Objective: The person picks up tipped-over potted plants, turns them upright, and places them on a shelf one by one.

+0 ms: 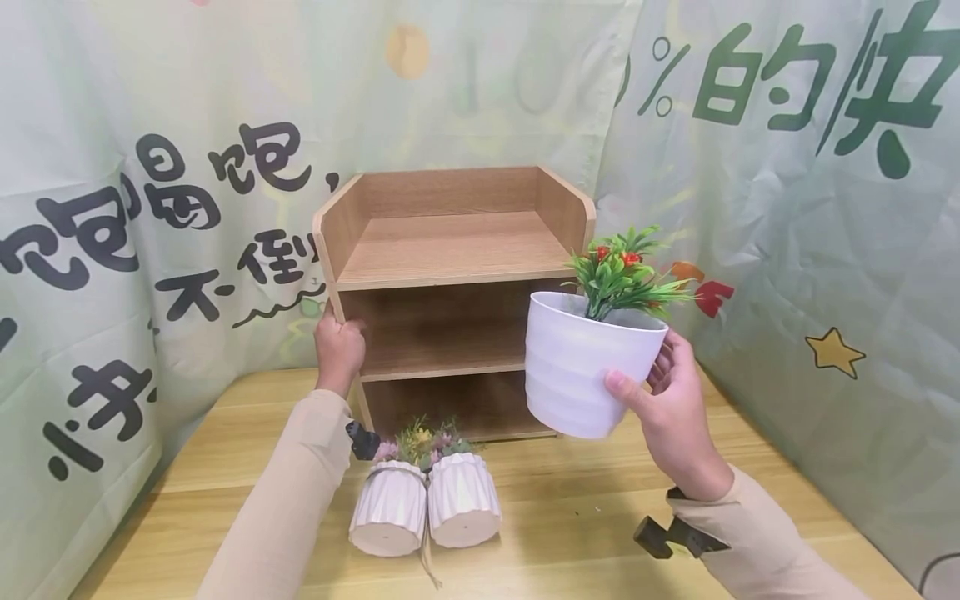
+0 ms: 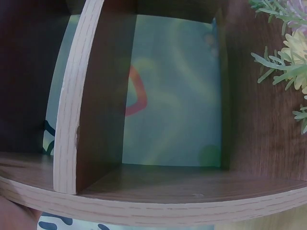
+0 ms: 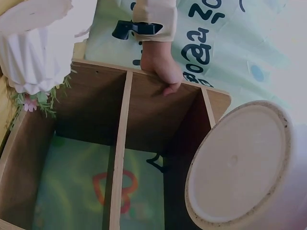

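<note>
My right hand (image 1: 678, 417) holds a white flowerpot (image 1: 577, 367) by its right side, thumb in front and fingers behind. Green leaves and red flowers of a plant (image 1: 626, 275) stick out of it. The pot is in the air before the right part of a wooden shelf (image 1: 450, 250); the right wrist view shows its round base (image 3: 235, 165). My left hand (image 1: 340, 346) grips the shelf's left side panel at the middle compartment, thumb inside. Two white fluted pots (image 1: 427, 508), tied together with cord, lie on their sides in front of the shelf, flowers pointing toward it.
The shelf stands on a light wooden table (image 1: 585, 508) and has a top tray with raised sides and two compartments below. A printed cloth (image 1: 480, 83) hangs behind, and more cloth (image 1: 810, 250) hangs along the right side.
</note>
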`<state>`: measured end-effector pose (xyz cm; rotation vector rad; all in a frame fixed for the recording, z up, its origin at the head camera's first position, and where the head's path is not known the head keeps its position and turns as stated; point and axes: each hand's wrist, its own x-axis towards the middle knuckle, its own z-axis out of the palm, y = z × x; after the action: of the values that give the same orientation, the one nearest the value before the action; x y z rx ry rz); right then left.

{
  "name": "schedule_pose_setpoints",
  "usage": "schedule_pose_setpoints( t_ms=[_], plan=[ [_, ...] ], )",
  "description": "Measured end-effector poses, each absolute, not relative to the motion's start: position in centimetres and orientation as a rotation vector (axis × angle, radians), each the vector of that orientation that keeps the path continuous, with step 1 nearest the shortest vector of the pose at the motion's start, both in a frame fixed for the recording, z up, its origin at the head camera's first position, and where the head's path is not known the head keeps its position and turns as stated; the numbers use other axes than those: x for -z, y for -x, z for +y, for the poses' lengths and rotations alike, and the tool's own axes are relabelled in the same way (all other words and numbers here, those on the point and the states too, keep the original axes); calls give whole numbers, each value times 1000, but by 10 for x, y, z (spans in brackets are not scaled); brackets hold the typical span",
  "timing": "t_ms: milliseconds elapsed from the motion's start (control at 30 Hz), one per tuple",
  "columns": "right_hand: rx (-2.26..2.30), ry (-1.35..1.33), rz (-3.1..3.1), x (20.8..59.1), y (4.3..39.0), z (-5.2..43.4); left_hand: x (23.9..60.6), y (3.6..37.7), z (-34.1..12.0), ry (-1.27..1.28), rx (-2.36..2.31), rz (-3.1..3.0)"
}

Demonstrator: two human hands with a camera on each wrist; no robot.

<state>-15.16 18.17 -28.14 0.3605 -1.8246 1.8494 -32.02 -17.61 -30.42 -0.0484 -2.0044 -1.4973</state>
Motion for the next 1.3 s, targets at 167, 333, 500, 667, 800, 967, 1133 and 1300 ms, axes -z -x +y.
schedule_pose_setpoints(
  t_ms=[167,333,500,667,800,967,1133,1300],
  plan=[
    [-1828,-362,-1835,280,153,179,306,318,-178,20,1490,-2020],
    [-1837,-386,-1790,276,154,178,306,319,-178,28,1487,-2008],
    [-1852,-411,-1753,271,154,177,304,322,-176,41,1474,-1989],
    [-1854,-431,-1732,264,155,176,302,323,-176,46,1475,-1984],
    [-1856,-451,-1709,258,157,174,300,324,-175,56,1471,-1980],
    [-1885,-461,-1687,253,159,172,300,323,-175,37,1481,-1990],
    [-1888,-452,-1700,252,161,170,304,322,-175,30,1491,-1999],
    [-1859,-436,-1704,249,164,169,304,320,-174,36,1495,-1991]
  ],
)
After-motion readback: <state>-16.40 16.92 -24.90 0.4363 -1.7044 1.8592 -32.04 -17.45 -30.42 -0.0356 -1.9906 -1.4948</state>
